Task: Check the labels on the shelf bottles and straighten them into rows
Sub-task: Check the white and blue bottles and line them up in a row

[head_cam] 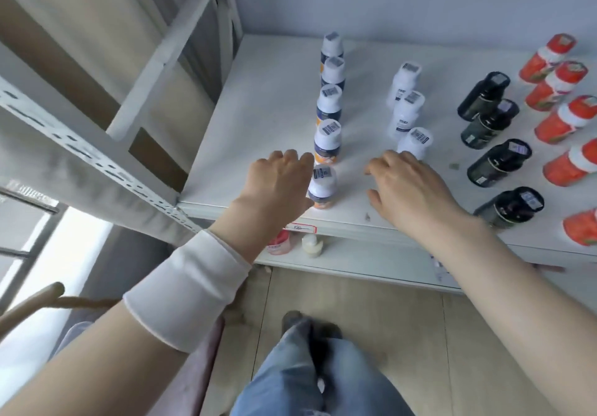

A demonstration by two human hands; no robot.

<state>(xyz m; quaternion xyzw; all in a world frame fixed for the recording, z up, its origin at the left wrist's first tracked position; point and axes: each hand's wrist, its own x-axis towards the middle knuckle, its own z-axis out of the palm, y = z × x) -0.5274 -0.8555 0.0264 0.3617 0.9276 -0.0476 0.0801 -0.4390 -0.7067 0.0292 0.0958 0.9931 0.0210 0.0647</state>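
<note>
Several white-capped bottles with blue-and-orange labels [327,144] stand in a straight row running front to back on the white shelf [265,118]. My left hand [277,183] sits against the left side of the front bottle [321,187], knuckles up and fingers loosely curled, none of them round it. To the right stands a shorter row of three white bottles [407,115]. My right hand [407,189] hovers palm down with fingers spread, its fingertips just in front of the nearest white bottle [416,140]. It holds nothing.
Several black bottles [497,163] form a row further right, then several red bottles [565,121] at the right edge. A perforated metal upright [97,160] frames the shelf's left side. On the lower shelf are a pink-lidded jar [279,242] and a small white bottle [311,245].
</note>
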